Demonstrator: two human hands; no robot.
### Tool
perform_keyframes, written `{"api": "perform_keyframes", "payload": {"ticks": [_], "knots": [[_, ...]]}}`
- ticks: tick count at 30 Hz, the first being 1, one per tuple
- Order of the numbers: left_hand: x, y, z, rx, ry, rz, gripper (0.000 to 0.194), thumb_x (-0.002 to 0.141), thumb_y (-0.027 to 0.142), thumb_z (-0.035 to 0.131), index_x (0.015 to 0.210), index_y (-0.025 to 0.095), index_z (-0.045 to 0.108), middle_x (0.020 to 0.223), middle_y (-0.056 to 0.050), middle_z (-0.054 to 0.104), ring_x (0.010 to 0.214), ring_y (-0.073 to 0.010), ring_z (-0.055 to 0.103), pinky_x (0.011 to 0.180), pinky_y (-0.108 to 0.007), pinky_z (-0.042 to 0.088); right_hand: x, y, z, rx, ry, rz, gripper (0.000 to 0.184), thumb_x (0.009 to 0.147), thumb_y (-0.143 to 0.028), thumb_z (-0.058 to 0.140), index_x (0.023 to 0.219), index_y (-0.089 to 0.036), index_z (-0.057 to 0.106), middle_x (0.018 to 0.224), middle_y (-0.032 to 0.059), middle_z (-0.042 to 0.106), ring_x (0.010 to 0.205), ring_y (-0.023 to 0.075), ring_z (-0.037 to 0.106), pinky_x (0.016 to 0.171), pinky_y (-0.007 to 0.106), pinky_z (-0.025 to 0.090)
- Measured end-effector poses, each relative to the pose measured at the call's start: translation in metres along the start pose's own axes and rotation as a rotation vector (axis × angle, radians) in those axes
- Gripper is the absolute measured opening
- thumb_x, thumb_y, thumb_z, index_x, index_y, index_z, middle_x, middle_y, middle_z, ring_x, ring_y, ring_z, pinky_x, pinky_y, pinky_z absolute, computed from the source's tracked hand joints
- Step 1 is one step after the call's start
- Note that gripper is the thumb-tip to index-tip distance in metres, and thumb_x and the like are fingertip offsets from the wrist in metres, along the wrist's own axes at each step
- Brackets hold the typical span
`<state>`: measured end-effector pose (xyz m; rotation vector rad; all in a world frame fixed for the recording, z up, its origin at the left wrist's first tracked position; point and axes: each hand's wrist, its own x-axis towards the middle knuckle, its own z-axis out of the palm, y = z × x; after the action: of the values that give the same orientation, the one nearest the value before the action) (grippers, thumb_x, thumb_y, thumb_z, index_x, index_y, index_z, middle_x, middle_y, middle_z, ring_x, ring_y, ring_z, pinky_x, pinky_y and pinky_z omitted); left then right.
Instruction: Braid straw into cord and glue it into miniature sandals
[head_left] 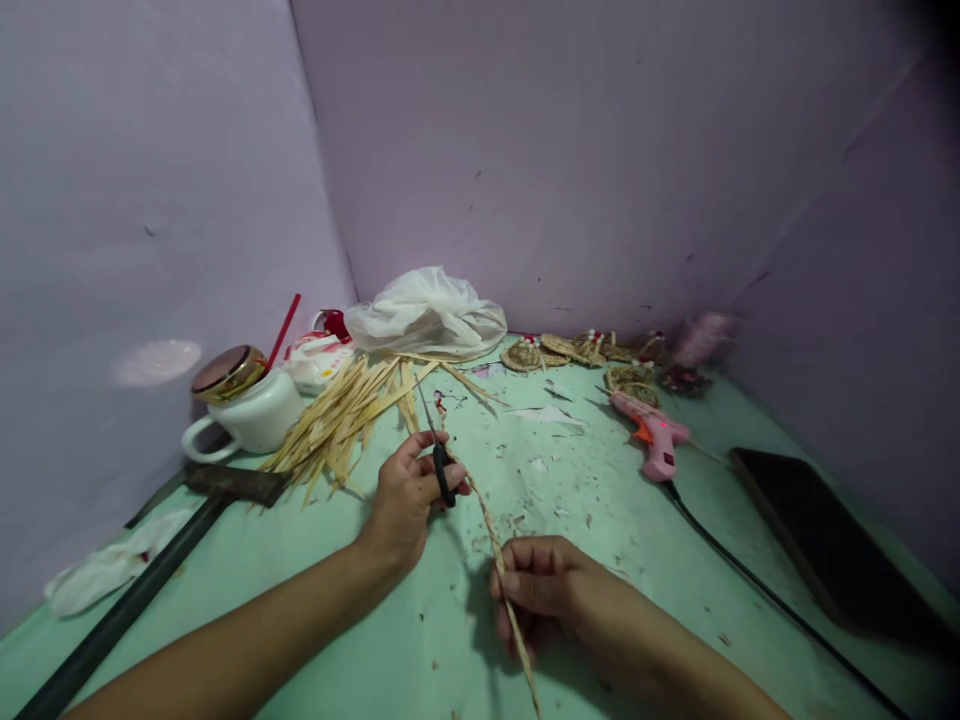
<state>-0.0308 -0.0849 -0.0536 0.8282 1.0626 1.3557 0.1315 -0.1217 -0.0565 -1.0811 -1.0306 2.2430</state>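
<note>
Black-handled scissors (442,474) are gripped in my left hand (409,490), their blades pointing away toward the wall. A braided straw cord (489,520) runs from the fingers of that hand down toward the near edge of the view. My right hand (544,590) is closed on the cord lower down, pinching it between thumb and fingers. Beyond the scissors, a small red and white piece (440,402) shows at the far end, seemingly joined to the braid.
Dry straw strips (337,420) lie left, beside a white mug (262,410) and a hammer (236,485). A white plastic bag (431,312) and woven straw pieces (525,353) line the back. On the right are a pink glue gun (654,432), its cord, and a dark flat object (832,540).
</note>
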Motion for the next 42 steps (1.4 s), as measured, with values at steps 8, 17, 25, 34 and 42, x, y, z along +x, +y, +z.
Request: {"api": "perform_keyframes", "payload": {"ticks": [8,17,25,34,42], "knots": [[-0.014,0.003,0.010,0.121,-0.010,0.135,0.040,0.058,0.016,0.069,0.092,0.016,0.048,0.058,0.004,0.057,0.053,-0.0097,0.053,0.052,-0.020,0.042,-0.003,-0.005,0.006,0.260,-0.049,-0.093,0.027,0.073,-0.035,0.066,0.085,-0.014,0.055,0.074,0.0058,0.066,0.064,0.0140,0.063,0.069,0.032,0.048],[-0.023,0.005,0.018,0.189,-0.012,0.100,0.038,0.055,0.016,0.067,0.088,0.015,0.048,0.058,0.005,0.055,0.052,-0.0086,0.050,0.049,-0.019,0.041,-0.001,-0.001,0.009,0.066,0.190,-0.221,0.030,0.054,-0.030,0.079,0.068,-0.014,0.058,0.053,0.0004,0.060,0.049,0.0118,0.055,0.053,0.026,0.039],[-0.006,-0.003,0.010,0.318,-0.172,-0.085,0.036,0.060,0.025,0.062,0.090,0.016,0.044,0.052,0.007,0.051,0.044,-0.0093,0.047,0.044,-0.021,0.038,0.010,0.004,0.002,0.015,0.342,-0.279,0.031,0.046,-0.030,0.082,0.065,-0.011,0.066,0.049,0.0021,0.061,0.047,0.0110,0.051,0.053,0.026,0.037],[0.000,0.020,-0.020,1.352,-0.650,0.722,0.046,0.061,0.016,0.051,0.107,0.019,0.052,0.092,-0.004,0.064,0.081,-0.0207,0.057,0.074,-0.034,0.041,0.004,-0.015,-0.017,0.136,0.313,-0.266,0.035,0.044,-0.030,0.084,0.068,-0.010,0.070,0.050,0.0017,0.060,0.045,0.0104,0.053,0.052,0.027,0.042],[0.005,0.020,-0.020,1.610,-0.717,0.797,0.054,0.063,0.020,0.051,0.117,0.018,0.048,0.091,-0.007,0.059,0.082,-0.0233,0.054,0.074,-0.039,0.038,0.004,-0.017,-0.017,0.096,0.361,-0.283,0.035,0.041,-0.027,0.084,0.070,-0.012,0.072,0.046,-0.0019,0.057,0.040,0.0075,0.047,0.043,0.024,0.041]]}}
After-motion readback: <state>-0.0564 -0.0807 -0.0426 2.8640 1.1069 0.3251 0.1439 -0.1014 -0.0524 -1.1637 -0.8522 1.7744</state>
